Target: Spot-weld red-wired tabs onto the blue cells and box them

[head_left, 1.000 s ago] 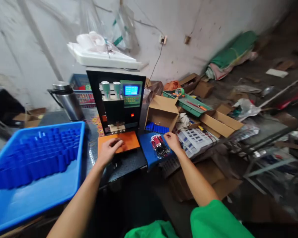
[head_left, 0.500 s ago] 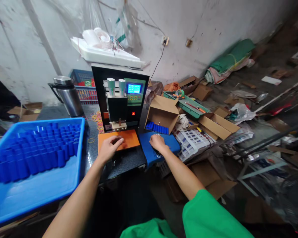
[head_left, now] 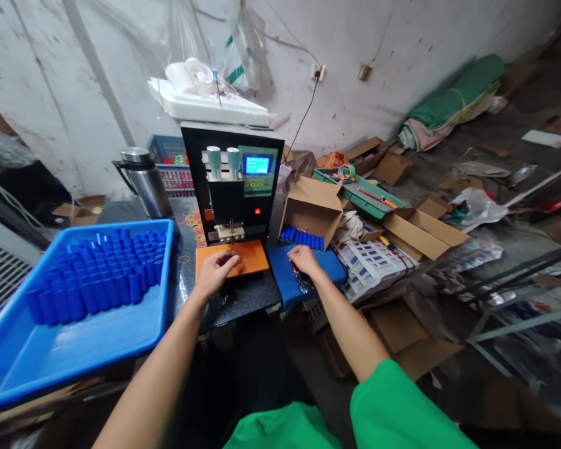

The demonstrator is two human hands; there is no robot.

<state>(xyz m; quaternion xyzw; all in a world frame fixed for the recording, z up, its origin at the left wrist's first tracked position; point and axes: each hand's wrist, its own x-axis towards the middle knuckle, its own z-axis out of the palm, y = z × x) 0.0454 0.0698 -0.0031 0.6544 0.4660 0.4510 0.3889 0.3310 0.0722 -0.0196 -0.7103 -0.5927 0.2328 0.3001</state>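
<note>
Two hands rest flat: left hand (head_left: 217, 269), grip loose, on the orange plate (head_left: 243, 259); right hand (head_left: 303, 259) covers wires (head_left: 303, 284) on the blue pad (head_left: 318, 268), its grip state hidden.

We are wearing a bright green short-sleeved top: its right sleeve (head_left: 397, 405) is ending above the elbow in a plain, rounded hem, and more of the same green cloth (head_left: 280, 430) is bunching at the bottom edge of the view. Both forearms are showing bare from there down. Our left hand (head_left: 215, 274) and right hand (head_left: 303, 260) are wearing no gloves, and we are seeing no rings, watch or wristbands on them.
</note>
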